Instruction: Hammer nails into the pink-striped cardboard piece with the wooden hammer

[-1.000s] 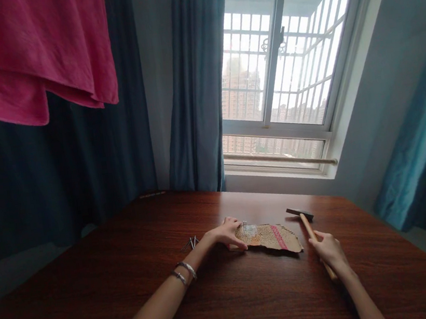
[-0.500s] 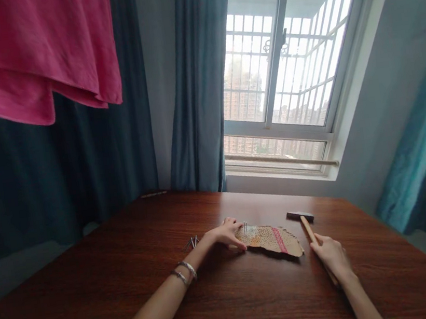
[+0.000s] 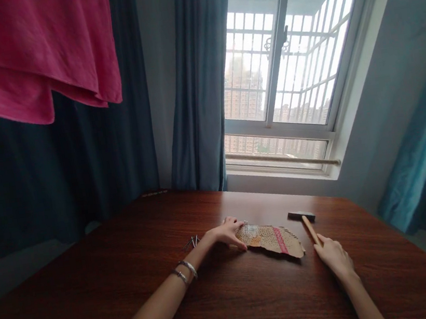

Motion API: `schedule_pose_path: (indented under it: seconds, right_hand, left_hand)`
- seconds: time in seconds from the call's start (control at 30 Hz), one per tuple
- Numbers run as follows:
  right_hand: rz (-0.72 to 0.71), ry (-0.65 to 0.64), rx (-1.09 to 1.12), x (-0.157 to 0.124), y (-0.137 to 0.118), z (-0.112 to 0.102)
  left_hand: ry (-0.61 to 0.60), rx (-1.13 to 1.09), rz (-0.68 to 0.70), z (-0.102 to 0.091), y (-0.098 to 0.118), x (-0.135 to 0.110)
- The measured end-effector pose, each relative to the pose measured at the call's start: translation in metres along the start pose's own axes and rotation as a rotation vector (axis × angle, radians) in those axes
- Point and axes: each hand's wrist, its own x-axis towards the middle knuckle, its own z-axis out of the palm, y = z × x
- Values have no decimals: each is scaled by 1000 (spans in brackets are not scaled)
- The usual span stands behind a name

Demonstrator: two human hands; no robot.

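Note:
My left hand [image 3: 228, 233] grips the left end of a stacked cardboard piece [image 3: 270, 239], its thumb and fingers on opposite edges. The cardboard is dotted with small holes and crossed by a pink band. Thin nails [image 3: 246, 225] stand upright in it, close to my left fingertips. My right hand [image 3: 334, 254] is closed around the wooden handle of a hammer [image 3: 312, 231]. The hammer's dark head lies toward the window, to the right of the cardboard and apart from it. Several loose nails [image 3: 193, 241] lie in a small pile left of my left wrist.
The brown wooden table [image 3: 224, 304] carries everything. Behind it are a barred window [image 3: 275, 67] and blue curtains [image 3: 194, 104]. A pink cloth [image 3: 35, 62] hangs at the upper left. A thin strip-like object [image 3: 154, 193] lies at the table's far left corner.
My right hand and the hammer have shifted slightly right. The handle's lower end, seen below the hand before, is now hidden. My left hand stays on the cardboard.

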Motion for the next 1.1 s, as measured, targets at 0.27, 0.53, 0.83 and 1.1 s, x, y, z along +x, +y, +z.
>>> schedule_pose_path:
  seconds: [0.27, 0.53, 0.83, 1.1]
  right_hand:
    - [-62, -6, 30, -4, 0, -3]
    - [29, 179, -8, -1, -6, -6]
    - [-100, 258, 62, 3, -9, 1]
    - [-214, 319, 130, 0, -16, 6]
  left_hand:
    - [28, 9, 5, -10, 5, -3]
    - [250, -102, -127, -58, -33, -46]
    - [196, -37, -455, -56, -87, -130]
    - [254, -112, -422, -39, -84, -136]
